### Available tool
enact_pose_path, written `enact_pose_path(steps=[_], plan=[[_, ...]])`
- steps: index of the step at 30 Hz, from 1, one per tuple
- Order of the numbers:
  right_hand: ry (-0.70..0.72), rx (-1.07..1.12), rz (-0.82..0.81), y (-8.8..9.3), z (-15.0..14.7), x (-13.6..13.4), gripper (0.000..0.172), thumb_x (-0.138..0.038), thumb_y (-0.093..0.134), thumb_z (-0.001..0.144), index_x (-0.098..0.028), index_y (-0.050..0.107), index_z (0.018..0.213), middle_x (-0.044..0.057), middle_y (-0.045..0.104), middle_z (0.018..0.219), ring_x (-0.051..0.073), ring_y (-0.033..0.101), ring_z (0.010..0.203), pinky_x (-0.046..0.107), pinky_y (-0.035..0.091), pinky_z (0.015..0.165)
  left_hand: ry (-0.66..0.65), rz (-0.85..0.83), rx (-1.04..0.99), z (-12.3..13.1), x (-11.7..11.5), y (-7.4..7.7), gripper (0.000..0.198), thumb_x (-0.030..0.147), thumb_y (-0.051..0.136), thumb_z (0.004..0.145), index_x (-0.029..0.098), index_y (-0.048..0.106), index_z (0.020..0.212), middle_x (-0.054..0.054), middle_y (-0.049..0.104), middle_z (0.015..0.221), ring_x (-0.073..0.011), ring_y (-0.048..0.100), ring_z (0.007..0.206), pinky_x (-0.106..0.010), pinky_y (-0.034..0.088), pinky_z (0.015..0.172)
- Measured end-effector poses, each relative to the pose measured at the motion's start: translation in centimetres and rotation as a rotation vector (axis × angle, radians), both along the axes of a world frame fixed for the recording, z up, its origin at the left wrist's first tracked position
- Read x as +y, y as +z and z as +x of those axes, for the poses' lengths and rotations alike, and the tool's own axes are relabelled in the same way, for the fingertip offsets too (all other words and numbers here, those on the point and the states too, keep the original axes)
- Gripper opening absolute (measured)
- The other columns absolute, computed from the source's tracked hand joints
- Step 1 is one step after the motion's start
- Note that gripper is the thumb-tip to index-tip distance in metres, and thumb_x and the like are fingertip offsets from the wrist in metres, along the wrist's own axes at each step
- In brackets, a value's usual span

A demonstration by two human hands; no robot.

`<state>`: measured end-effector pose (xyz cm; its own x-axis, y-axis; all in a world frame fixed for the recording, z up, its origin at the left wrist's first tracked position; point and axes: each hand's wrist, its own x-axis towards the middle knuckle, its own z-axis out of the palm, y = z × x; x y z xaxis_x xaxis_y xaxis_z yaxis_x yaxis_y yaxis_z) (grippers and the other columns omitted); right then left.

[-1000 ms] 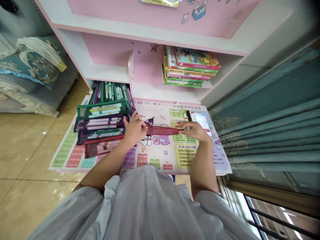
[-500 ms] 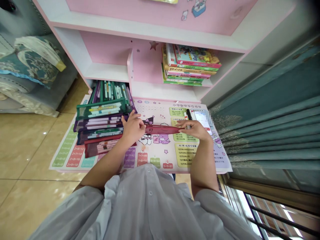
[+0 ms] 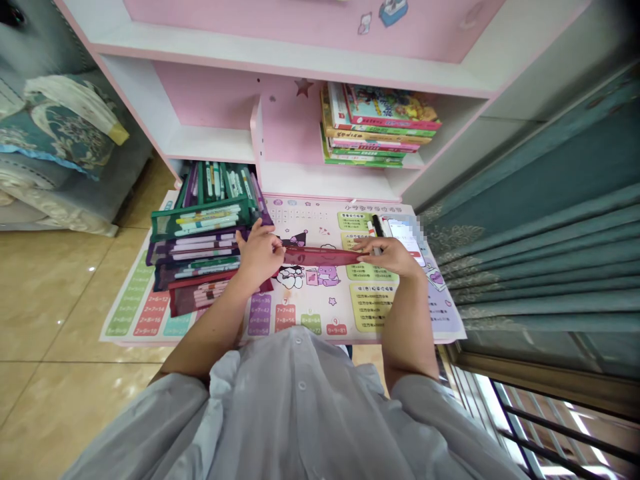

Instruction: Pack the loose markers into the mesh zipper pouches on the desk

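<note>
A narrow red mesh pouch [image 3: 323, 256] is stretched level above the desk's middle. My left hand [image 3: 261, 252] pinches its left end between thumb and forefinger, the other fingers spread. At the pouch's right end, my right hand [image 3: 390, 257] grips it with the fingertips. Beside my left hand lie several filled mesh pouches: a green one [image 3: 200, 220] with markers on top, purple ones below it, and a red one [image 3: 200, 292] with pink pens nearest me. A black marker [image 3: 377, 225] and a phone [image 3: 404, 239] lie just beyond my right hand.
The desk [image 3: 300, 337] has a printed mat with times tables and cartoon figures. Behind it stands a pink and white shelf [image 3: 210, 143] with stacked books [image 3: 380, 127]. More pen pouches [image 3: 220, 181] fill the back left corner. A blue-green curtain [image 3: 525, 220] hangs at right.
My left hand has shifted slightly left with its end of the pouch, which looks a little more drawn out. My right hand has hardly moved. The camera view has shifted slightly.
</note>
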<state>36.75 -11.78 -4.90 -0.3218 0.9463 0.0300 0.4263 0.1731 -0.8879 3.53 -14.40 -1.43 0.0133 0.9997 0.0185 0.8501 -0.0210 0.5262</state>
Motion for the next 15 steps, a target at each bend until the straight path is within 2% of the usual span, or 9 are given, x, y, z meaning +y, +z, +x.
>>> enact_pose_path(steps=[15], plan=[[0.000,0.017,0.011,-0.22,0.15,0.12,0.037,-0.055,0.084,0.061,-0.023,0.066,0.066,0.007,0.077,0.096,0.035,0.064,0.118,0.053,0.050,0.104,0.020,-0.019,0.029,-0.82,0.29,0.59,0.014,0.022,0.062,0.078,0.022,0.066,0.064,-0.002,0.063,0.132,-0.0364,0.036,0.142,-0.074,0.012,0.115]])
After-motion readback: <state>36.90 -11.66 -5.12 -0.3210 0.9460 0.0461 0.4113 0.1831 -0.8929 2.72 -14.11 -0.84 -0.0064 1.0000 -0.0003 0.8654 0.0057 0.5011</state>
